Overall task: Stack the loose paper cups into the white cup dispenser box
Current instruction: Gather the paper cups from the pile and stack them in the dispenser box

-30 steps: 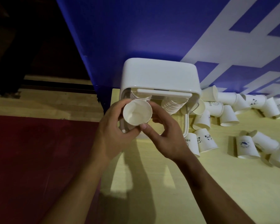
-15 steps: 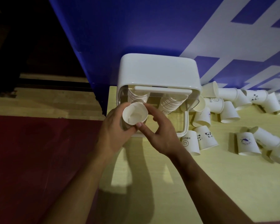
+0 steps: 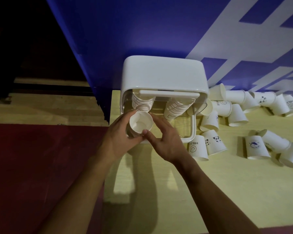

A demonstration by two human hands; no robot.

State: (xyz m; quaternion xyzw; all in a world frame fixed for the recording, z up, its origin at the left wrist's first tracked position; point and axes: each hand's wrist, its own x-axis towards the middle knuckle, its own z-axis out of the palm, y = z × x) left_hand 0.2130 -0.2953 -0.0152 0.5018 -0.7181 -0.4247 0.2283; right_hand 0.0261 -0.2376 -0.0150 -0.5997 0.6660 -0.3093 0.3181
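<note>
A single white paper cup (image 3: 141,122), its open mouth turned up toward the camera, is held between both hands directly in front of the white cup dispenser box (image 3: 164,76), just below the left-hand stack of nested cups (image 3: 142,103). The left hand (image 3: 120,135) is wrapped around the cup's left side, fingers curled against its wall, while the right hand (image 3: 166,139) is pressed to the opposite side, with the thumb set at the near rim and the fingers reaching behind the cup. A second stack of nested cups (image 3: 176,107) is seen inside the dispenser's right half, under a white bar across the open front. The dispenser is placed at the back left corner of a pale wooden table (image 3: 193,191), against a blue wall marked with white stripes (image 3: 159,31). Loose paper cups (image 3: 235,114) are scattered on their sides across the table to the dispenser's right, several touching one another; one printed "HELLO" with a smiley face (image 3: 197,147) lies just beside the right hand, and another bearing panda faces (image 3: 213,142) is lying against it. A dark red floor (image 3: 41,166) is visible left of the table.
</note>
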